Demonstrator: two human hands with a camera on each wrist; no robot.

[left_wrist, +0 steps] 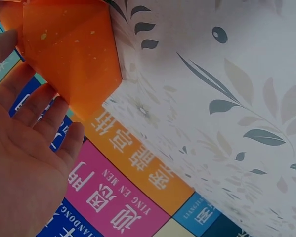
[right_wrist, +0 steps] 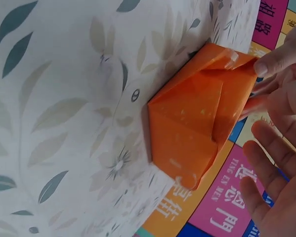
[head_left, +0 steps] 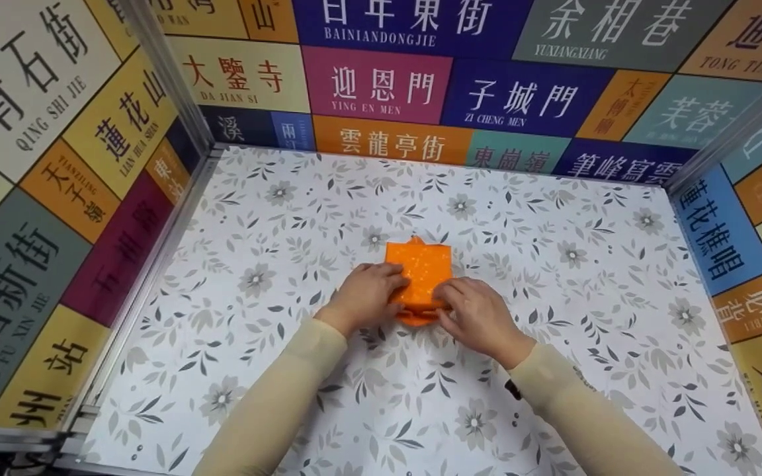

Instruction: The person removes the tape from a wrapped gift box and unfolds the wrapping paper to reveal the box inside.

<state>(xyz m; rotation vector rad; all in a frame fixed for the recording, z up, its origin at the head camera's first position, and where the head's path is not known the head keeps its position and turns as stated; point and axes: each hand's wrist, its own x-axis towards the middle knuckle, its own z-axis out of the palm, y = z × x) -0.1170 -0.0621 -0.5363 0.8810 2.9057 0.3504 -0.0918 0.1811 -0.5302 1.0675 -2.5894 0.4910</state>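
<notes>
An orange folded-paper piece (head_left: 424, 268) with pale flecks stands on the floral tabletop, boxy with a flat top and a small point at its far edge. My left hand (head_left: 369, 297) grips its left side, fingertips on the top and thumb by the near edge. On the right, my right hand (head_left: 480, 316) pinches the near right corner between thumb and forefinger. From the right wrist, the folded paper (right_wrist: 187, 123) shows a sloping face and an open fold, with the thumb (right_wrist: 281, 57) at its upper edge. The left wrist view shows another face of the paper (left_wrist: 73, 54).
A white tabletop (head_left: 262, 370) printed with grey flowers and leaves surrounds the paper. Upright panels (head_left: 374, 82) of coloured blocks with Chinese lettering close off the back and both sides. A metal frame post (head_left: 172, 73) stands at the back left corner.
</notes>
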